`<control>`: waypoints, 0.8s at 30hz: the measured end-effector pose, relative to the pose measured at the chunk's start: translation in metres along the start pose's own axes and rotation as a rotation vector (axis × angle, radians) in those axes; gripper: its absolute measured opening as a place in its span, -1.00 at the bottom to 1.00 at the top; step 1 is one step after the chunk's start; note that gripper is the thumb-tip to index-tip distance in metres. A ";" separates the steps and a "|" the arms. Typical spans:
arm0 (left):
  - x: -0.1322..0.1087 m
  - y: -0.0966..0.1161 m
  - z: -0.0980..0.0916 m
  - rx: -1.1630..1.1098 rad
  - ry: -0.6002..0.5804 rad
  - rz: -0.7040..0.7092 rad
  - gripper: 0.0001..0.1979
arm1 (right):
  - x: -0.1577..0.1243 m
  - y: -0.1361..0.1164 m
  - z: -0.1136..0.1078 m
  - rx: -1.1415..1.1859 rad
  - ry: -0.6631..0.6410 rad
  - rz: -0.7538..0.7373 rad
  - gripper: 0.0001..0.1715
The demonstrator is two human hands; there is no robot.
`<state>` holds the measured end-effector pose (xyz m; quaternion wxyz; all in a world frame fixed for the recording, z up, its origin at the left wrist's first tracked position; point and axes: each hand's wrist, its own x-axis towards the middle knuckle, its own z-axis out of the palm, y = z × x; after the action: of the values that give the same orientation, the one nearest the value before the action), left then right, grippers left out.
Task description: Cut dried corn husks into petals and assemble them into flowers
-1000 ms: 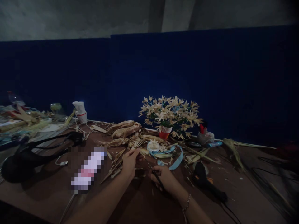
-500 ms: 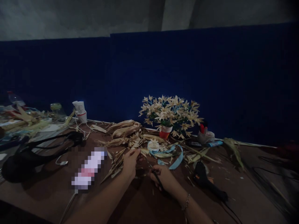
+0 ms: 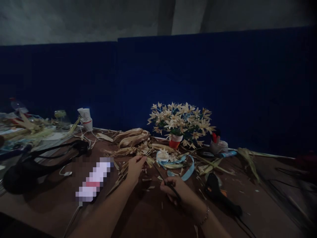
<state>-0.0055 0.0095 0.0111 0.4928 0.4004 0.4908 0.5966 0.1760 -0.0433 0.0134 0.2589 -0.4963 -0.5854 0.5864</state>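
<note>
My left hand (image 3: 135, 168) is closed in a pinch on a small strip of corn husk (image 3: 150, 161), whose fanned end sticks out past the fingertips. In my right hand (image 3: 179, 191) is a pair of scissors (image 3: 173, 189) with black handles. Its blades point up and to the left, towards the husk strip but apart from it. Just beyond the hands lie dried corn husks (image 3: 135, 137) and a light blue ribbon (image 3: 188, 171) curled around a pale husk flower (image 3: 163, 154). Small husk scraps (image 3: 147, 180) are scattered between my hands.
Behind stands a red and white cup (image 3: 175, 142) of husk flowers (image 3: 183, 117). A black glue gun (image 3: 220, 195) lies to the right. On the left are a pixelated device (image 3: 94, 181) with a cable, a black bag (image 3: 19, 173) and a white cup (image 3: 87, 125).
My left hand has drawn slightly left, away from the scissors. My right hand has shifted a little right and down with the scissors, widening the gap between the hands.
</note>
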 end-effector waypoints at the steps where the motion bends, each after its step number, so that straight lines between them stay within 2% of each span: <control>1: 0.000 0.001 -0.001 0.030 -0.024 0.005 -0.74 | 0.000 0.000 0.000 -0.003 -0.002 0.013 -0.68; 6: 0.000 0.002 -0.001 0.081 -0.070 0.006 -0.77 | 0.003 0.005 -0.001 -0.006 0.022 0.031 -0.69; 13: 0.001 0.002 -0.001 0.057 -0.112 -0.075 -0.77 | 0.006 0.012 -0.006 -0.026 -0.034 0.008 -0.67; 24: -0.002 0.006 -0.001 0.041 -0.278 -0.137 -0.76 | 0.001 0.004 -0.006 -0.065 -0.045 0.029 -0.67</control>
<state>-0.0070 0.0073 0.0171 0.5872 0.4547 0.4560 0.4904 0.1818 -0.0410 0.0110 0.2211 -0.4996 -0.6026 0.5817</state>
